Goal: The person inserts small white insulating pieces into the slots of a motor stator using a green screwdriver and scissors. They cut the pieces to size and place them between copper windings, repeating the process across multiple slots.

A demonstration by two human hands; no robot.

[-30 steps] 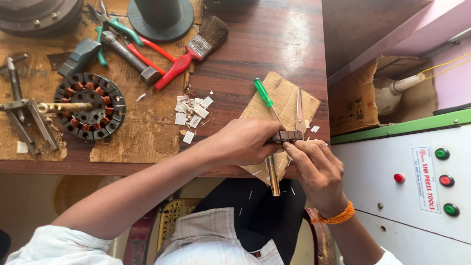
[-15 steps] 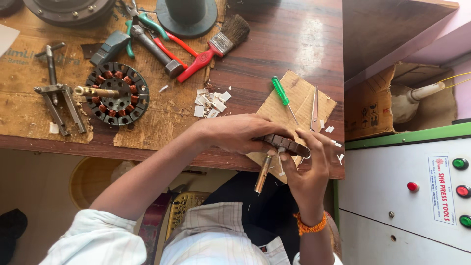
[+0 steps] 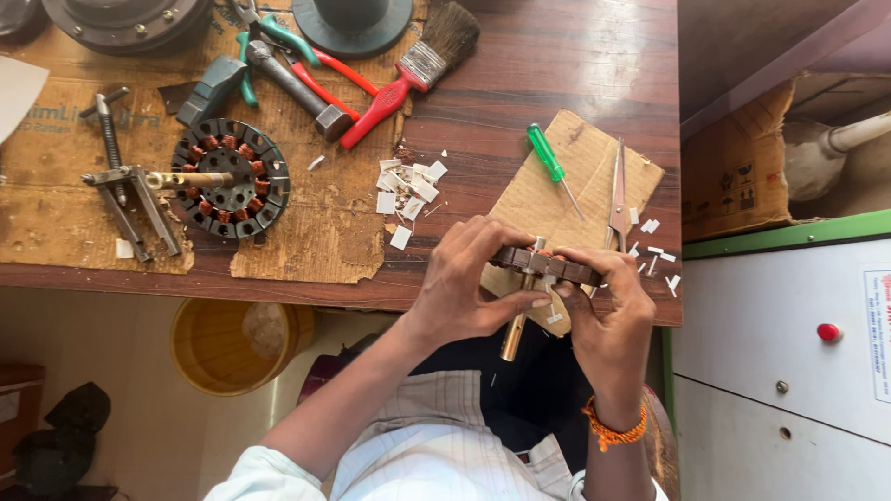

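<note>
Beyond your hands, the scissors point(image 3: 618, 190) and green screwdriver point(image 3: 553, 167) occupy the cardboard sheet point(image 3: 585, 153). Bare wooden tabletop point(image 3: 557, 65) lies past them. To your left, paper scraps point(image 3: 406, 190) and the wound stator point(image 3: 230, 177) obstruct passage.

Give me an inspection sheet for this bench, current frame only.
Surface: wooden workbench, worn cardboard sheets on it.
Job's things: small motor stator with a brass shaft, held at the bench's near edge.
Clutter: second wound stator, gear puller, red-handled paintbrush, green screwdriver, scissors, pliers, hammer, white paper scraps.
Hands: left hand and right hand both grip the stator; fingers wrapped on it.
Cables: nothing seen.
Surroundings: white cabinet with a red button, open carton, yellow bucket under the bench.
</note>
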